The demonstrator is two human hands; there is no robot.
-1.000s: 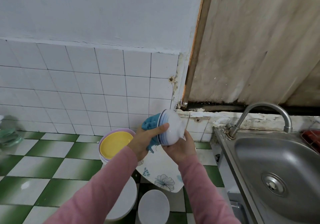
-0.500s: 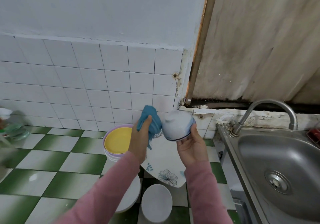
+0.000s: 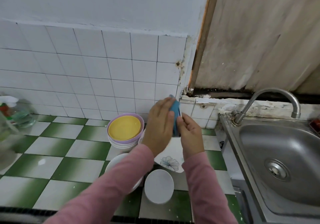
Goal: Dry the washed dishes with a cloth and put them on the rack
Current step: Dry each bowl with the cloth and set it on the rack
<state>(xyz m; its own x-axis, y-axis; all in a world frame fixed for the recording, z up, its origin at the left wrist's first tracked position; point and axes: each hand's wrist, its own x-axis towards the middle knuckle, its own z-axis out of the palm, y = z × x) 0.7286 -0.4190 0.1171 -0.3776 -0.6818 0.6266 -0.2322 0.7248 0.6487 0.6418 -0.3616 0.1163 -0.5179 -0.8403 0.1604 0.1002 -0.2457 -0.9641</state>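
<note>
Above the checked counter (image 3: pixel 52 146), beside the sink (image 3: pixel 277 154), both hands meet on a blue cloth (image 3: pixel 175 110); whatever dish lies between them is hidden, with only a dark sliver under the cloth, too little to name; the left hand (image 3: pixel 159 125) shows its back, fingers curled over the cloth, gripping it; the right hand (image 3: pixel 190 133) comes in from the other side, thumb and fingers bent toward the cloth, though what they hold cannot be told; below the wrists sit a yellow plate (image 3: pixel 124 127) atop stacked bowls (image 3: pixel 124 143), a floral plate (image 3: pixel 170 161) half covered by the pink sleeves (image 3: pixel 121 180), and an upturned white bowl (image 3: pixel 159 186); blurred bottles (image 3: pixel 15 113) are cut off at the left edge
</note>
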